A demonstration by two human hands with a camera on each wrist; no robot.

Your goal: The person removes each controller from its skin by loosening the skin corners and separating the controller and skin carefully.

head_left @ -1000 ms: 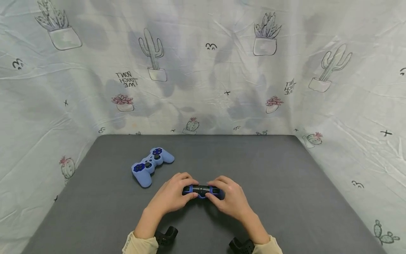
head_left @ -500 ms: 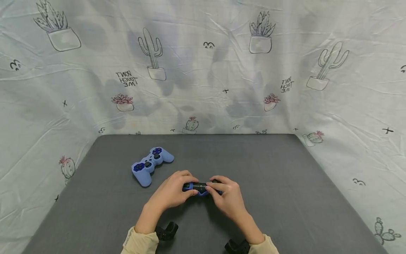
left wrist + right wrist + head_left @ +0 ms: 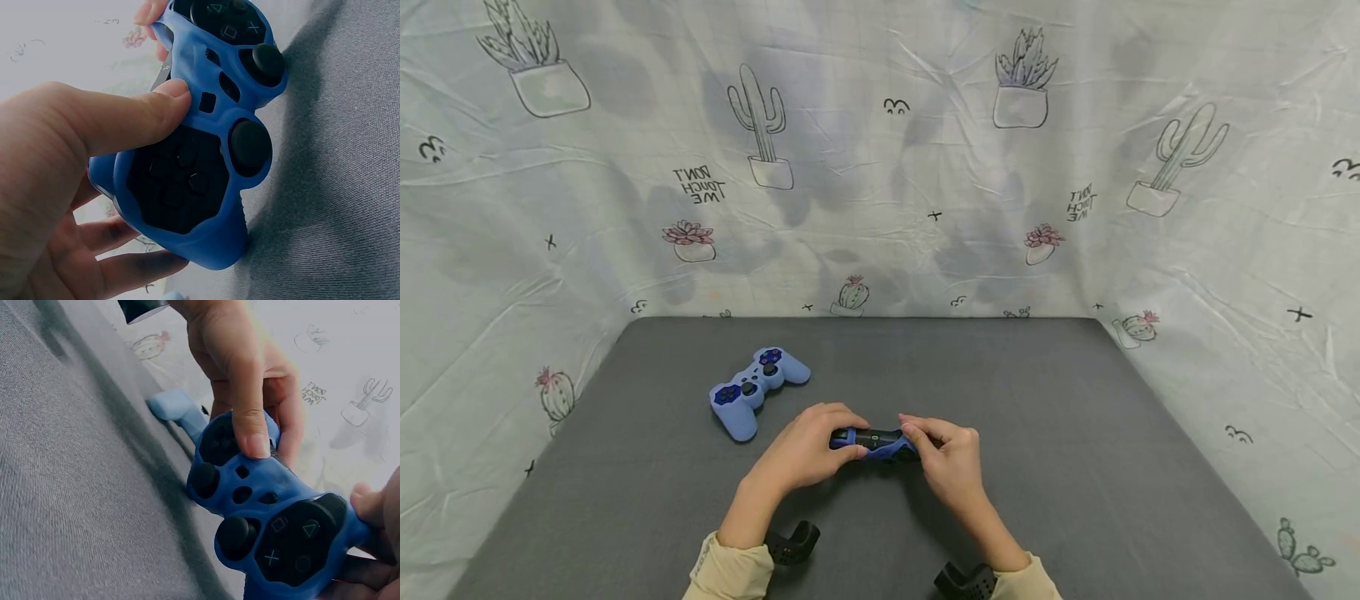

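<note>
Resting between both hands, blue controller (image 3: 874, 442), left hand (image 3: 805, 454), right hand (image 3: 951, 462) gripping its ends

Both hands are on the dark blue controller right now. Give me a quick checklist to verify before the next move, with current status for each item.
1. Left hand grips the dark blue silicone-sleeved game controller, thumb on its face: ok.
2. Right hand pinches the controller's other end with its fingertips: ok.
3. Silicone sleeve seated around both thumbsticks and the button cutouts, per the wrist views: ok.
4. Sleeve seated on the controller's back: cannot tell, hidden.
5. Light blue game controller lies apart from the hands on the grey felt tabletop: ok.
6. Controller lifted off the tabletop: cannot tell; its lower grip sits very near the felt.
</note>
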